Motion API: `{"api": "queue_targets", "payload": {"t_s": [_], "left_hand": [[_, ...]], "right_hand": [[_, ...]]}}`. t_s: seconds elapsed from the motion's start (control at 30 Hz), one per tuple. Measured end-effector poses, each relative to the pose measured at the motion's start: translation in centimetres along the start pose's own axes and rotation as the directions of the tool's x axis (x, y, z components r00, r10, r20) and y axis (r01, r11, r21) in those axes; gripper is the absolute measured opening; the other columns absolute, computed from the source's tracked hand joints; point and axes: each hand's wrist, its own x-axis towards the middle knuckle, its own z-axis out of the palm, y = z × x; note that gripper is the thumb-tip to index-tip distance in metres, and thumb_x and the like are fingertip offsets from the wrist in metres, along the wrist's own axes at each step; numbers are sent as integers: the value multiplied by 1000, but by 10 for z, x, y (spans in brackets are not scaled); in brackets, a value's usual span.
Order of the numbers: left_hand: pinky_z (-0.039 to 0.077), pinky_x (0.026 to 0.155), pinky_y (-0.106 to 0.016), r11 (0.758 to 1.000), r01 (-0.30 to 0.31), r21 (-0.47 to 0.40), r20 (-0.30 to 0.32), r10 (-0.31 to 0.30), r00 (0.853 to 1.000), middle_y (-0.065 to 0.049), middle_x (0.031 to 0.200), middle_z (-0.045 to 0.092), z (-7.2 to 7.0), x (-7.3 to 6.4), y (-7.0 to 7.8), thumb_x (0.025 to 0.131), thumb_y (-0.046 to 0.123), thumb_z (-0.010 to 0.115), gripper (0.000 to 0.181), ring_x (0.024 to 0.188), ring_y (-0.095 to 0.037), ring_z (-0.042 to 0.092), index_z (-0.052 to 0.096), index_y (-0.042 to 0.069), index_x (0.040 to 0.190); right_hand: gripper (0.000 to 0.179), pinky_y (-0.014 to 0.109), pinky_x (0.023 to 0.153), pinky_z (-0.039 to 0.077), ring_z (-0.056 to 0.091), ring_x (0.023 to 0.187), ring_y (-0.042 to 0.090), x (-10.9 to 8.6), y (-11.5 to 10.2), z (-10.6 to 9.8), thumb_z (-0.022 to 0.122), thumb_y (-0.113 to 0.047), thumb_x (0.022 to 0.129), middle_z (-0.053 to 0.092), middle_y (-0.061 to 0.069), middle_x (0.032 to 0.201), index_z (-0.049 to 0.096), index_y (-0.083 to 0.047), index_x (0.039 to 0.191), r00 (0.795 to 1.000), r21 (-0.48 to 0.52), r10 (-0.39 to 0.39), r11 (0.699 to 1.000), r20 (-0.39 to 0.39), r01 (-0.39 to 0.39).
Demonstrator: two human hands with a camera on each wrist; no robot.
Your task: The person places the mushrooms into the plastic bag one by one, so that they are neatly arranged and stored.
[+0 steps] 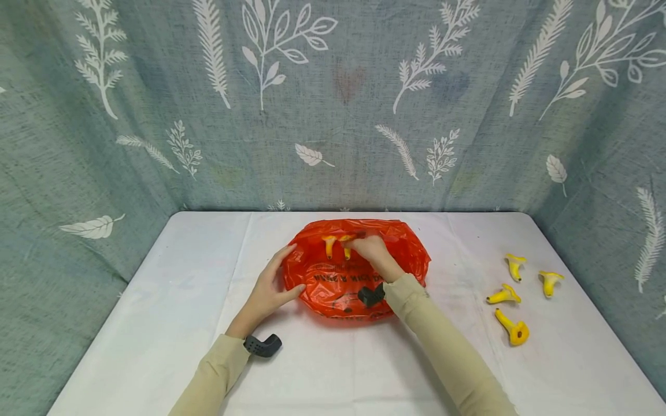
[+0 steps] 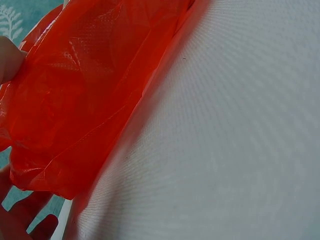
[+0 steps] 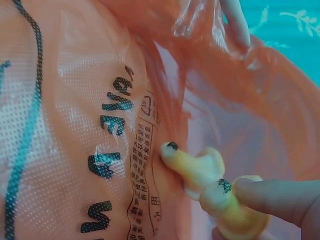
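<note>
A crinkled red plastic bag (image 1: 343,289) with dark printing lies on the white table, its mouth spread at the far side. My left hand (image 1: 267,292) holds the bag's left side, thumb toward me and fingers around the far part. Inside the mouth, my right hand (image 1: 372,249) pinches a yellow chanterelle mushroom (image 3: 220,200) between thumb and fingers, its dark-tipped stem pointing toward me. Another chanterelle (image 3: 197,170) rests right beside it against the bag's inner wall. The right fingertips are partly hidden behind the held mushroom.
Several yellow chanterelles (image 1: 515,333) lie scattered on the table's right side. A white cloth covers the table (image 1: 156,323). Grey-green curtains (image 1: 333,144) with white leaf prints hang at the back and both sides.
</note>
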Motion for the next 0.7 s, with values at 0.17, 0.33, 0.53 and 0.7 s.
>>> {"api": "queue_targets", "payload": {"t_s": [0.17,0.33,0.53,0.7], "left_hand": [[23,116,-54,1000,9,15,11,-9,1000,-6,155,38,0,0,-2,79,8,82,87,144,-25,31,36,15,153],[23,116,-56,1000,8,12,11,-8,1000,-3,155,37,0,0,-4,80,10,81,86,144,-25,30,37,17,153],[23,116,-55,1000,14,15,9,-14,1000,-6,155,37,1,0,-3,80,7,81,87,144,-27,31,36,15,153],[25,115,-58,1000,7,28,-1,-7,1000,-14,153,38,1,0,9,78,0,80,85,142,-34,32,36,5,151]], "right_hand": [[33,45,106,42,50,123,32,6,2,1,70,-20,90,58,14,132,68,-2,118,1000,72,-12,997,7,12],[28,43,106,43,52,122,32,13,8,3,66,-14,93,60,16,129,70,3,115,998,156,-61,986,25,57],[26,44,113,34,43,131,33,21,14,5,65,-13,92,52,15,138,68,3,112,999,191,-24,982,46,15],[25,46,105,43,50,121,34,27,18,6,68,-8,89,58,16,128,68,5,110,996,234,-90,969,21,83]]}}
